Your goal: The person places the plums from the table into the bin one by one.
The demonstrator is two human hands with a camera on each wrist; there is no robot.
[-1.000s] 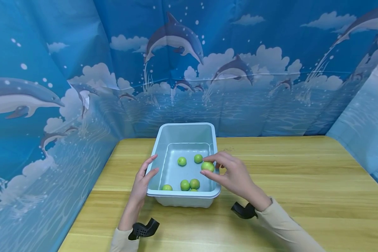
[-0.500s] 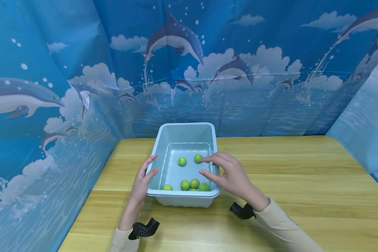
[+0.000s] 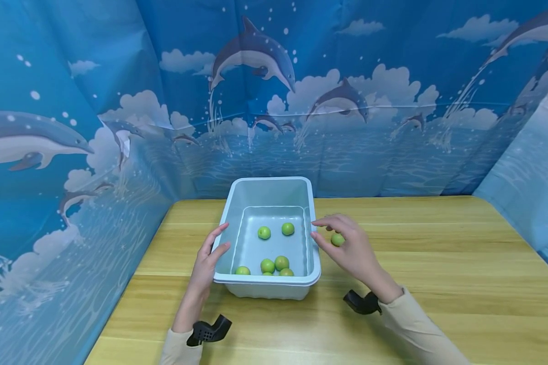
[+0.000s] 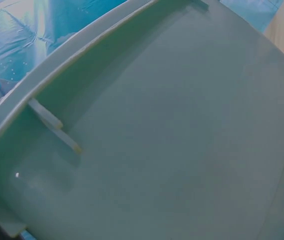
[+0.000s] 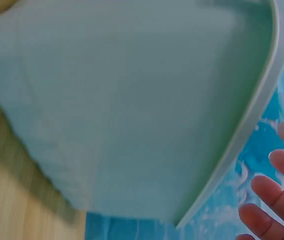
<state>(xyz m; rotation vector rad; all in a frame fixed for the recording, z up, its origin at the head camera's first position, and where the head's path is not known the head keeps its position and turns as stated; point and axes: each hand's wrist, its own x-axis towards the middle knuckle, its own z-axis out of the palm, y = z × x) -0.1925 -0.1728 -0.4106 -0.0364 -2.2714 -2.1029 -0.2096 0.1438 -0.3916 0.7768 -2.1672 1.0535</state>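
Note:
A pale blue-grey plastic bin point(image 3: 274, 281) stands on the table with several small round green fruits inside, two further back point(image 3: 264, 232) and the rest by the near wall. My left hand point(image 3: 206, 263) is at the bin's left rim, thumb and fingers spread and fairly straight. At the right rim is my right hand point(image 3: 351, 251), fingertips and thumb apart near the edge. Another green fruit point(image 3: 337, 239) shows outside the bin, through the gap between right thumb and index finger; whether it touches the hand cannot be told. The right wrist view shows loosely spread fingers point(image 5: 276, 200).
The wooden table point(image 3: 438, 263) extends to the right of the bin. A blue dolphin-print sheet point(image 3: 274, 126) hangs along the back and sides. Both wrists carry black camera mounts. The bin's outer wall point(image 4: 171, 125) fills most of the left wrist view.
My right hand let a green fruit go into the bin, then moved right to the rim. That fruit shifted slightly left along the near wall. The left hand stayed in place.

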